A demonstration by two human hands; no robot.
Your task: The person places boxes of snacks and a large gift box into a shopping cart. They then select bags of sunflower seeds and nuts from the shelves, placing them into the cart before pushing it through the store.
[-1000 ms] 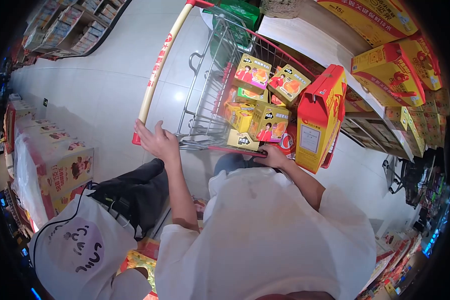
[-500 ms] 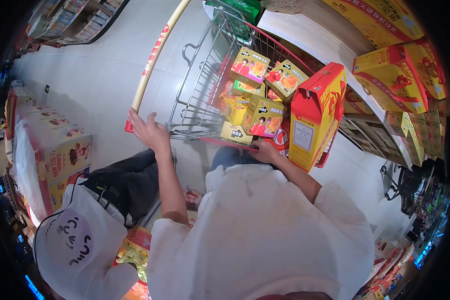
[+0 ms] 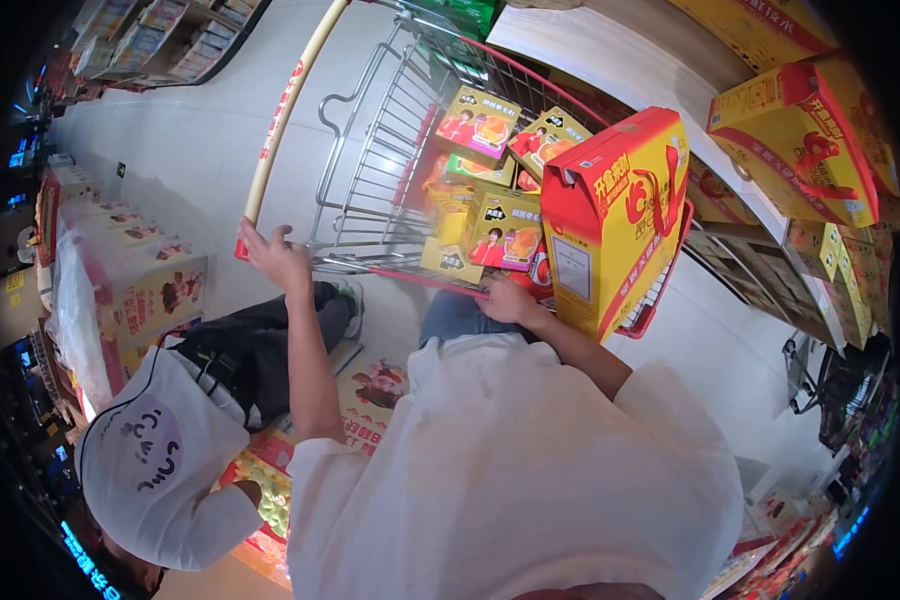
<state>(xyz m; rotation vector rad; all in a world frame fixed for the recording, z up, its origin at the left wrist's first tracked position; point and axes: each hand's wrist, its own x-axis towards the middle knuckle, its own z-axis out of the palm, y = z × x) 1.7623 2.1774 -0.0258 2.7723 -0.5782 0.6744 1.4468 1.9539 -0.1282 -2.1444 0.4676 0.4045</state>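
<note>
A wire shopping cart (image 3: pixel 368 170) with a red rim stands in front of me, its cream handle (image 3: pixel 288 120) running up the left side. My left hand (image 3: pixel 278 258) is closed round the near, red end of that handle. Down at the cart's near side, my right hand (image 3: pixel 510 303) is closed on the red rim; its fingertips are partly hidden. Inside the cart lie several small gold boxes (image 3: pixel 506 232) with fruit pictures. A tall red and yellow gift box (image 3: pixel 620 215) stands at the cart's right end, just beyond my right hand.
On my left sits a person in a white shirt (image 3: pixel 155 450), beside stacked cartons (image 3: pixel 160 285) under plastic wrap. To the right, a shelf (image 3: pixel 610 60) carries large yellow gift boxes (image 3: pixel 795 140). Display racks (image 3: pixel 165 45) stand at the far left, across the tiled floor.
The cart and its boxes have shifted a little to the left in view, with both my hands still on it. The seated person has leaned slightly lower.
</note>
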